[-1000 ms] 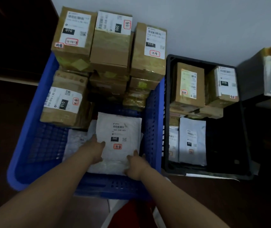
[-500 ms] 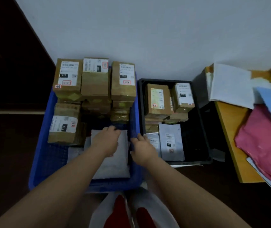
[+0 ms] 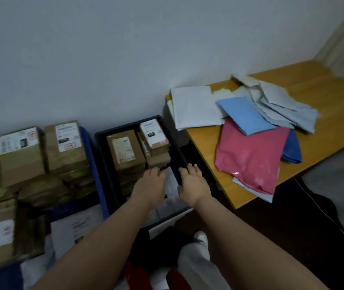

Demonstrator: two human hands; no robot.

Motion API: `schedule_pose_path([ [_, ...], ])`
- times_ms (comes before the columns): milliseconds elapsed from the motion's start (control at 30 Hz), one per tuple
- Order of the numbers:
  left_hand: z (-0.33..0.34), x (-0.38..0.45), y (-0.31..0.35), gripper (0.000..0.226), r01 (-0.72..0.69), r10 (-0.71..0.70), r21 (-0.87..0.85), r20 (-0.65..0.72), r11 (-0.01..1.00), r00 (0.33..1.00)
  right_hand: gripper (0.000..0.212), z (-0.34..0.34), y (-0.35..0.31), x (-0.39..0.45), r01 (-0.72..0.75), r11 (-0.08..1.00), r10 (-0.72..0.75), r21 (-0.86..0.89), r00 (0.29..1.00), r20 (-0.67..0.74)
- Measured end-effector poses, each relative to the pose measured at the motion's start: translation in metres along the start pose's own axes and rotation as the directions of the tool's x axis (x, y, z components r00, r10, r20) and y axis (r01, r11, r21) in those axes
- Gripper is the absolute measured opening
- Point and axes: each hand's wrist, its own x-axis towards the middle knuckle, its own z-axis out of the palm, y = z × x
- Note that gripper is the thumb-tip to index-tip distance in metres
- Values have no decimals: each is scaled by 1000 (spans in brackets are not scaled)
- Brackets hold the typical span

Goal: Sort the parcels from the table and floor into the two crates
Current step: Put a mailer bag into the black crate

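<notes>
From the head camera, both bare arms are reaching forward and down from the bottom of the picture. The left hand [image 3: 151, 186] is hanging over the black crate [image 3: 104, 143] with its fingers loose and nothing in it. The right hand [image 3: 194, 185] is sitting at the black crate's right wall, fingers mostly straight; whether the thumb is hooking the rim is hard to tell. It is holding no parcel.

Brown boxes [image 3: 125, 150] with white labels are standing in the black crate. Pale flat bags [image 3: 171, 193] are lying under the hands, mostly hidden. To the left, the blue crate [image 3: 87, 143] is holding more brown boxes [image 3: 64, 147] (its left part is running off the picture). A white bag [image 3: 77, 229] is lying near its front, partly covered by the left arm.

On the right, the wooden surface [image 3: 323, 86] is carrying a pink bag [image 3: 248, 162], a light blue bag [image 3: 244, 115], a dark blue bag [image 3: 292, 151] peeking out, and grey-white bags [image 3: 194, 107]. The labels are too blurry to read. At the bottom, pale trousers and something red are showing, cut off by the edge.
</notes>
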Motion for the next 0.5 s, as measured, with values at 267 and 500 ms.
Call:
schedule_pose_path([
  [267,-8,111,149,58,-97,95,-58,-41,994,995,63,-72,164,31,-92,996,94,20,974,-206],
  [500,-21,174,217,59,-77,73,-99,-40,992,997,58,-118,242,76,-73,983,47,-168,987,-154],
])
